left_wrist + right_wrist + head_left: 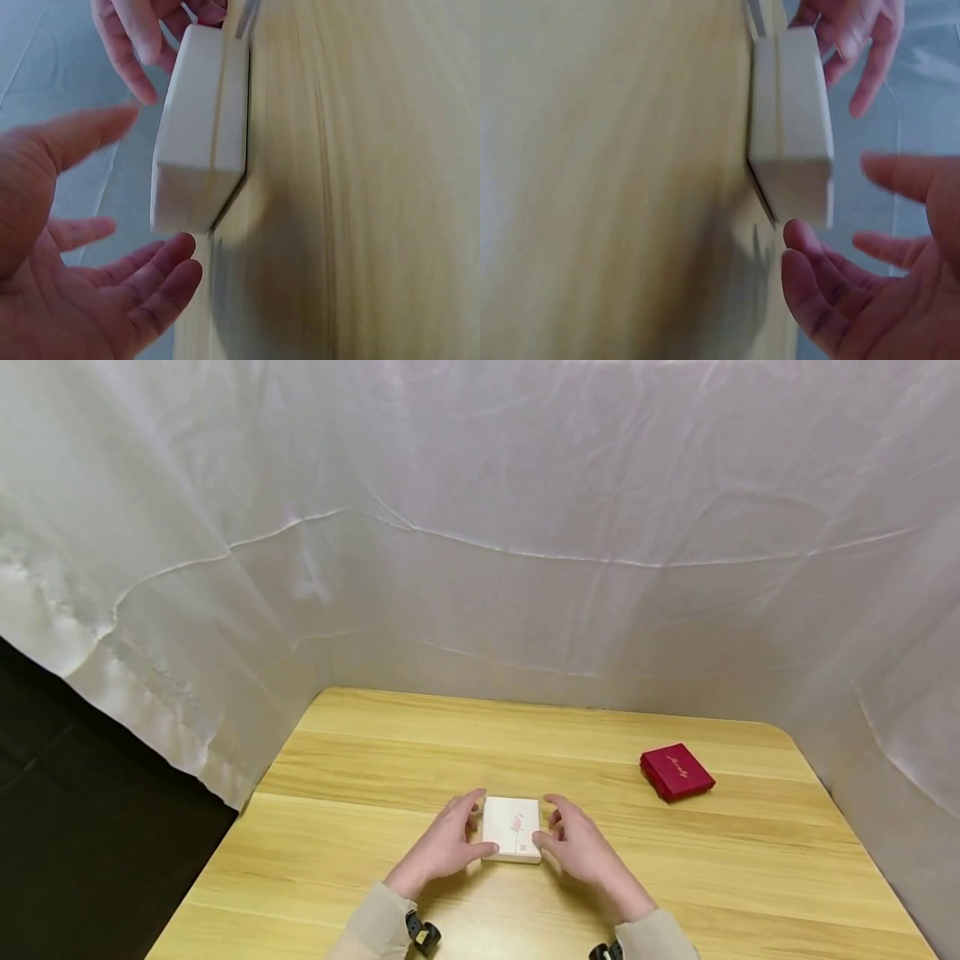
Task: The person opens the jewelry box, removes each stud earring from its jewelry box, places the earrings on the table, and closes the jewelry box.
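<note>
A small square white box (512, 827) with a pink flower print on its lid lies flat on the wooden table. On its left side is my left hand (447, 842), fingers spread and slightly bent, thumb near the front corner. My right hand (579, 843) mirrors it on the right. In the left wrist view, a gap shows between the left thumb (90, 135) and the box (191, 120), while the fingertips are right at its lower edge. The right wrist view likewise has the right fingertips (799, 236) close to the box, which has a seam along its side.
A dark red box (677, 772) with gold lettering sits farther back on the right of the table (360, 760). Pale cloth (525, 610) hangs behind the table and along its sides. Dark floor (90, 827) shows beyond the left edge.
</note>
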Demonstrator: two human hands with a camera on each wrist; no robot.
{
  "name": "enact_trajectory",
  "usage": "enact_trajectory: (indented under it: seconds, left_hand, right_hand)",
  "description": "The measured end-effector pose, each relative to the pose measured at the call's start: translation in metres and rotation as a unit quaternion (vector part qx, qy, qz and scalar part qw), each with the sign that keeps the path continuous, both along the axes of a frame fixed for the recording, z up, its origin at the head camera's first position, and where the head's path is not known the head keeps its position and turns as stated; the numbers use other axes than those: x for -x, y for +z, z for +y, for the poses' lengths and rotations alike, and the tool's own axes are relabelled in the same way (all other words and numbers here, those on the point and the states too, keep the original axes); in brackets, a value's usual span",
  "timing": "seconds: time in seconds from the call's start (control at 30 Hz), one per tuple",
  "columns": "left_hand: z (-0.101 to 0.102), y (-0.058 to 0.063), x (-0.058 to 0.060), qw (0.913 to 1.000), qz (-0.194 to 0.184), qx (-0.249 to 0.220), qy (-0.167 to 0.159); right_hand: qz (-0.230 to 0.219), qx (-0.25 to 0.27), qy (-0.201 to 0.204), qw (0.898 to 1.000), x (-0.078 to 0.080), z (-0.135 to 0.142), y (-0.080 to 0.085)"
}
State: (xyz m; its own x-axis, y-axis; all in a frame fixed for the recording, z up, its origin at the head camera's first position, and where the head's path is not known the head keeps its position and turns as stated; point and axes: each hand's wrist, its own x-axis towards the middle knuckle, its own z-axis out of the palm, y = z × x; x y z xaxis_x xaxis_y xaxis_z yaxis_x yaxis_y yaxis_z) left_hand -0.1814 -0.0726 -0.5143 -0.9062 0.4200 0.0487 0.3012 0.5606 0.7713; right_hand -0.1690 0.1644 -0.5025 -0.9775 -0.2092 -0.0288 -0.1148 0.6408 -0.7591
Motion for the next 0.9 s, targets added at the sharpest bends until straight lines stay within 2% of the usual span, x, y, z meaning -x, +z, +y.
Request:
enact_trajectory:
  seconds: [0.1, 0.23, 0.43, 0.9]
  left_hand:
    - [-0.003, 0.001, 0.001, 0.9998, 0.001, 0.018, -0.013]
    - [-0.003, 0.002, 0.003, 0.9985, -0.001, 0.038, -0.039]
    - [0.001, -0.001, 0.006, 0.9961, 0.0, 0.057, -0.067]
    - [0.008, 0.001, 0.013, 0.9938, 0.015, 0.078, -0.078]
  right_hand:
    - [0.015, -0.027, 0.025, 0.999, 0.001, 0.004, 0.004]
    - [0.013, -0.056, 0.063, 0.996, 0.003, 0.006, 0.005]
    - [0.007, -0.065, 0.106, 0.992, 0.008, 0.004, 0.001]
    - [0.021, -0.098, 0.125, 0.987, 0.018, 0.003, -0.008]
